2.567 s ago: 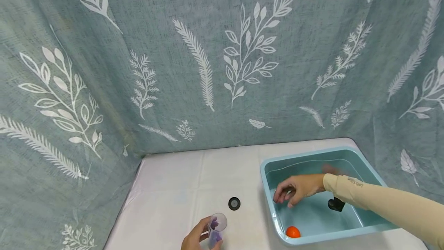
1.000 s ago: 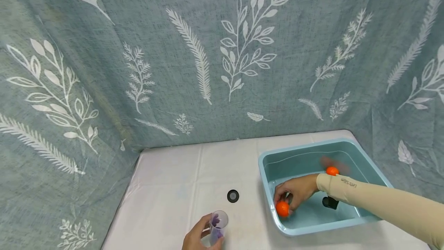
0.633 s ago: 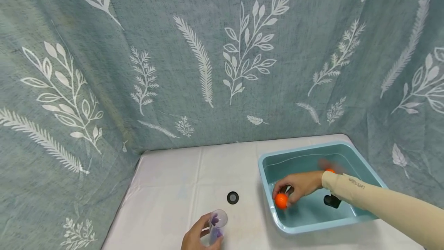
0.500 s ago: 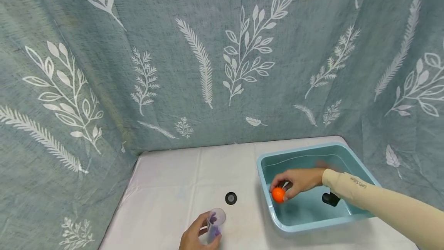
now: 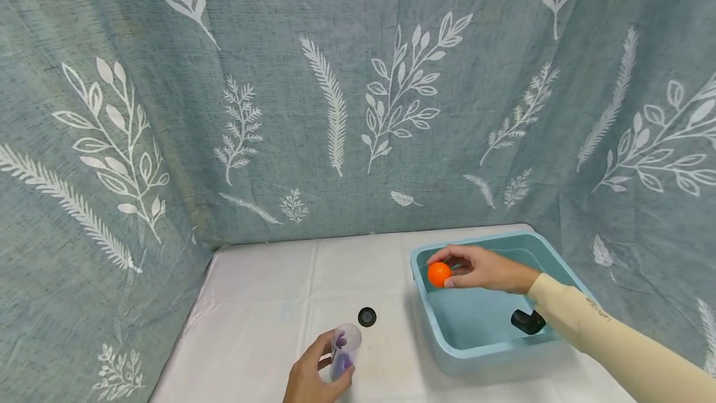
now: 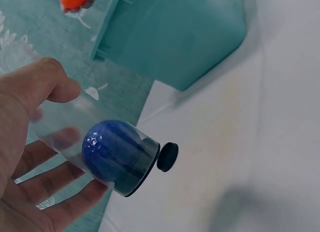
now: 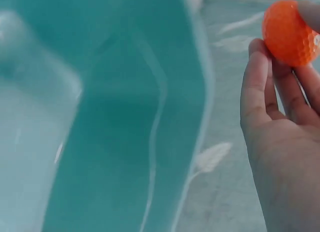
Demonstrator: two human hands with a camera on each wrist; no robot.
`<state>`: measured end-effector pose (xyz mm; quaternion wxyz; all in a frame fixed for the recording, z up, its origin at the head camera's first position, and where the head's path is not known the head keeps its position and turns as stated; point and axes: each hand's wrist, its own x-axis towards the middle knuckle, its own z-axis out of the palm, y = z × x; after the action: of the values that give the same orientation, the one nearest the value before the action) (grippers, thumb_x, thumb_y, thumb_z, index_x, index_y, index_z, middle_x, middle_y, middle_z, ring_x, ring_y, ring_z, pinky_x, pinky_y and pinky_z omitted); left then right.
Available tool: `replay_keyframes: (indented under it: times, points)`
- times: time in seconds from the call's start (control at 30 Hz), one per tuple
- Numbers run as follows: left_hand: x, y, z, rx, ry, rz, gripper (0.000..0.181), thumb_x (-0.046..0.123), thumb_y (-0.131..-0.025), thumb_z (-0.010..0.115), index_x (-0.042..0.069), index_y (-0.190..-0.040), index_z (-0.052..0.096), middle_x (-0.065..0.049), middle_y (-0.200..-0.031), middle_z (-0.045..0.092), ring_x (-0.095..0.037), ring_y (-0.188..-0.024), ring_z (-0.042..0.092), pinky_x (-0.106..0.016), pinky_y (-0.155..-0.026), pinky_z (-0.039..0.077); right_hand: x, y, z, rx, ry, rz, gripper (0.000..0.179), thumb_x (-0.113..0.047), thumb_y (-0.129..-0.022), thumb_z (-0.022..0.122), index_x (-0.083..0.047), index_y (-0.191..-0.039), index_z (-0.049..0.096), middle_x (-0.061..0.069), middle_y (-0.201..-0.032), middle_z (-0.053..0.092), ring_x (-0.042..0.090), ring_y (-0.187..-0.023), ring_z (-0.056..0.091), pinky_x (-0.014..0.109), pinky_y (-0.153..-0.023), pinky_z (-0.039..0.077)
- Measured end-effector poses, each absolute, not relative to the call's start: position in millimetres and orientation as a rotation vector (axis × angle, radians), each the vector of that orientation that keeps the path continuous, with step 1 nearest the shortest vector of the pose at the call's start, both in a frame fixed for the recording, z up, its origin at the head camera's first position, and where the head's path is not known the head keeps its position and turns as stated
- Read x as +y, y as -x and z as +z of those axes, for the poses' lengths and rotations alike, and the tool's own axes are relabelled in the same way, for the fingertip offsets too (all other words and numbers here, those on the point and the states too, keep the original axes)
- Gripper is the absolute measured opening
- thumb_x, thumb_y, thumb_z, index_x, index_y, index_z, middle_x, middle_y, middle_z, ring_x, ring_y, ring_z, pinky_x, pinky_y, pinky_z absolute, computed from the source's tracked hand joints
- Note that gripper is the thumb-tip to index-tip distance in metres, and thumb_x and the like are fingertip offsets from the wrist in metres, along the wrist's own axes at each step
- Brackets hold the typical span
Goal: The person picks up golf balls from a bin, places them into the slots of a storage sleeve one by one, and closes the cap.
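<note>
Near the front edge of the head view my left hand grips a clear cylindrical tube, held upright. Inside its lower end, the left wrist view shows a blue ball. My right hand pinches an orange dimpled golf ball between thumb and fingertips, over the left part of a light-blue plastic basin. In the right wrist view, fingertips and thumb touch the orange ball from opposite sides.
A small black round disc lies on the white-covered table, between tube and basin. A black object shows below the right wrist. Leaf-patterned grey-green cloth hangs behind and at both sides.
My right hand has taken hold of the orange golf ball in the basin and lifted it up. A second orange ball, seen earlier by the right wrist, is hidden now. The left hand keeps its grip.
</note>
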<state>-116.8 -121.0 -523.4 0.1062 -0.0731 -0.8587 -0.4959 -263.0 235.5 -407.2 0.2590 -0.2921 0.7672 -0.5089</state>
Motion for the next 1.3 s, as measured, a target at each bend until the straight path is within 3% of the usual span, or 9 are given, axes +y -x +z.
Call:
replay_keyframes:
  times: [0.27,0.43,0.67,0.97,1.3]
  points:
    - [-121.6,114.9,-513.9,-2.502,0.215,-1.459,0.059,0.007,-0.072,0.087,0.014,-0.126,0.063,0.002,-0.109,0.070,-0.019,-0.097,0.069,-0.023,-0.080,0.059,208.6,214.8,-392.1,2.020,0.786,-1.695,0.047,-0.007,-0.098,0.066,-0.005,-0.143,0.051,0.021,-0.143,0.048,0.029,-0.124,0.055,0.035,-0.096,0.055]
    - [-123.1,116.6,-504.7,-2.487,0.233,-1.422,0.059,0.008,-0.073,0.087,0.014,-0.127,0.063,0.002,-0.112,0.070,-0.018,-0.099,0.068,-0.024,-0.080,0.060,182.7,195.2,-399.1,1.972,0.768,-1.901,0.047,-0.005,-0.097,0.067,-0.006,-0.141,0.052,0.021,-0.144,0.048,0.030,-0.125,0.054,0.036,-0.098,0.054]
    - [-122.2,113.9,-496.6,-2.495,0.246,-1.430,0.060,0.010,-0.074,0.087,0.016,-0.129,0.062,0.002,-0.114,0.069,-0.017,-0.100,0.067,-0.025,-0.080,0.060,138.7,178.7,-420.6,1.993,0.672,-2.091,0.046,-0.007,-0.096,0.069,-0.007,-0.139,0.055,0.017,-0.138,0.053,0.027,-0.120,0.058,0.034,-0.096,0.055]
    - [-119.1,108.1,-493.4,-2.544,0.229,-1.416,0.059,0.014,-0.076,0.087,0.017,-0.129,0.063,0.005,-0.111,0.069,-0.014,-0.097,0.067,-0.025,-0.079,0.060,91.1,164.6,-447.5,1.879,0.810,-2.228,0.047,0.000,-0.093,0.070,0.004,-0.137,0.052,0.024,-0.135,0.050,0.025,-0.117,0.058,0.035,-0.102,0.051]
    - [-116.6,109.4,-494.1,-2.518,0.263,-1.378,0.058,0.013,-0.076,0.087,0.018,-0.129,0.063,0.010,-0.110,0.068,-0.011,-0.095,0.066,-0.025,-0.078,0.060,75.5,155.9,-465.9,1.896,0.728,-2.243,0.043,-0.003,-0.093,0.072,-0.002,-0.134,0.058,0.021,-0.136,0.055,0.030,-0.125,0.055,0.032,-0.109,0.045]
